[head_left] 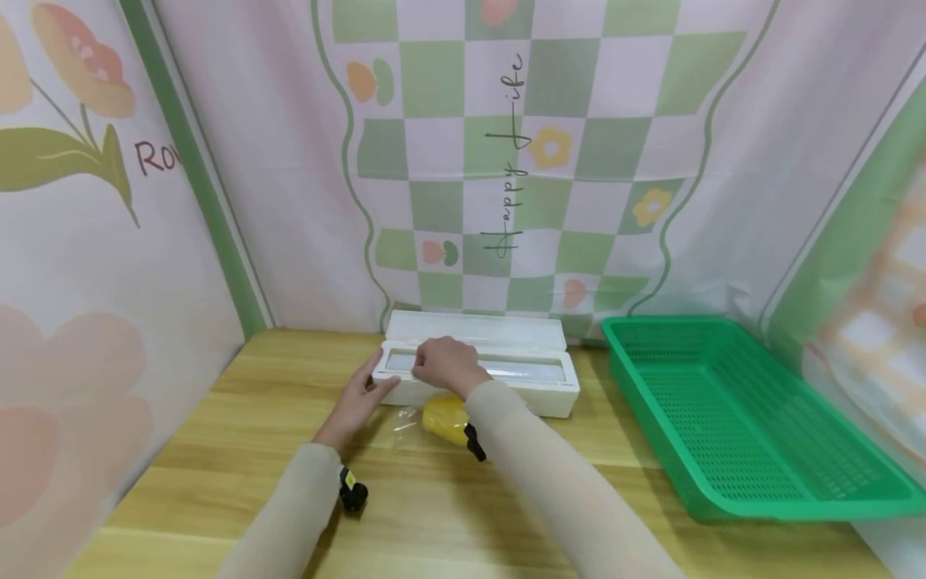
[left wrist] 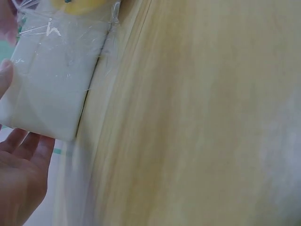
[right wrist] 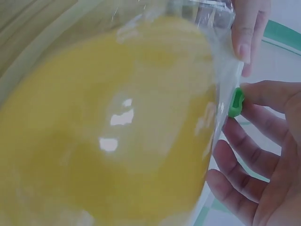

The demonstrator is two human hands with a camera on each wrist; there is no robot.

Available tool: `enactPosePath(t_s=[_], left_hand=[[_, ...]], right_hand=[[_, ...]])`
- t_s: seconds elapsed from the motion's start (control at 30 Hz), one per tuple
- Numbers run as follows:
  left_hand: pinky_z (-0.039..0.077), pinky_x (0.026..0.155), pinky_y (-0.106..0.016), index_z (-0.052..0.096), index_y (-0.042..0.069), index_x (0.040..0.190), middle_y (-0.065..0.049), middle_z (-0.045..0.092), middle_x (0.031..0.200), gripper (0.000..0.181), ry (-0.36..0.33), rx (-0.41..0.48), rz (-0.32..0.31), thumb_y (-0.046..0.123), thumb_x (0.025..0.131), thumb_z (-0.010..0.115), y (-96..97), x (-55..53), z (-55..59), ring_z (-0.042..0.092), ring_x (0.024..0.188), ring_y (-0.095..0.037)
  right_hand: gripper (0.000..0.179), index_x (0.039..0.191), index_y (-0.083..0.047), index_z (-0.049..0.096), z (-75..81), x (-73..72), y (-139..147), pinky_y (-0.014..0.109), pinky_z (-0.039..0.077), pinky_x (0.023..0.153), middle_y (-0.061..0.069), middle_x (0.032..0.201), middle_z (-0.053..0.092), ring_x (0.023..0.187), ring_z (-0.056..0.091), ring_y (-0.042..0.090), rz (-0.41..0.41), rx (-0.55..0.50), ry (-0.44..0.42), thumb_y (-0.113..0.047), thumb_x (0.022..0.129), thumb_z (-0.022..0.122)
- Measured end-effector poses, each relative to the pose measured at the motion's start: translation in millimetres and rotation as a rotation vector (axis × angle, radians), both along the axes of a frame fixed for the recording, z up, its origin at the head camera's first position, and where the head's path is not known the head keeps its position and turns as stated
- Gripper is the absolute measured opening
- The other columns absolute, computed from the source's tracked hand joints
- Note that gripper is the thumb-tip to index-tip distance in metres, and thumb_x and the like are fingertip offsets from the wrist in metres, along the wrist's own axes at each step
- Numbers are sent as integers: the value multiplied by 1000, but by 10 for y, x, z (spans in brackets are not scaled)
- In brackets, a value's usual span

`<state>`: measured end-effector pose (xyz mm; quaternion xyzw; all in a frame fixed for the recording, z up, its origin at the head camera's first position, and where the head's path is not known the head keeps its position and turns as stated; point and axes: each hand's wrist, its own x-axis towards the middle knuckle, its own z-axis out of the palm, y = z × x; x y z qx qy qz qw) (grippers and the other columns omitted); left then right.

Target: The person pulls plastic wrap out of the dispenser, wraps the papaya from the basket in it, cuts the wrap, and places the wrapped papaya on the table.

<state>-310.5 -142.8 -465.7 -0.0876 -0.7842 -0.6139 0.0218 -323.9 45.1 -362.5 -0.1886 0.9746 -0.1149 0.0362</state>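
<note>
A white cling film dispenser box (head_left: pixel 544 400) lies lengthwise on the table with its lid (head_left: pixel 473 328) flipped up at the back. At its left end my left hand (head_left: pixel 359 400) grips it, thumb on the front and fingers round the end. My right hand (head_left: pixel 446 364) is over the left part of the box and pinches a small green slide cutter (right wrist: pixel 236 102) at its edge between thumb and index finger. Clear film (head_left: pixel 407 420) hangs at the box front and covers a rounded yellow fruit-like thing (head_left: pixel 441 418), partly hidden by my right wrist.
A green plastic basket (head_left: pixel 654 422) stands on the wooden table (head_left: pixel 405 523) at the right. Behind the box hangs a curtain (head_left: pixel 499 161) with a green and white checked print. Small black cameras are strapped to both wrists.
</note>
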Motion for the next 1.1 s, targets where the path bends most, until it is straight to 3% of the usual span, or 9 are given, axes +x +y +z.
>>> enactPosePath(t_s=[0.27,0.53,1.1], left_hand=[[34,114,-46,22,16,161,-12,22,164,76,-17,-11,1,32,99,64,-5,7,0,32,144,-36],[33,114,-47,22,15,161,-14,22,163,78,-21,-25,5,35,99,65,3,8,4,33,143,-37],[31,115,-49,21,19,161,-15,19,164,76,-38,-39,23,35,100,63,14,40,28,32,143,-39]], right_hand=[[14,96,-20,75,17,12,197,38,50,73,-4,91,67,81,58,16,-22,-24,-40,-32,94,67],[14,97,-23,75,-35,13,359,43,52,78,-1,105,70,88,61,19,-16,-49,-24,-35,94,68],[13,94,-22,75,-80,70,707,40,52,77,-5,101,70,88,61,16,-45,-98,0,-34,94,70]])
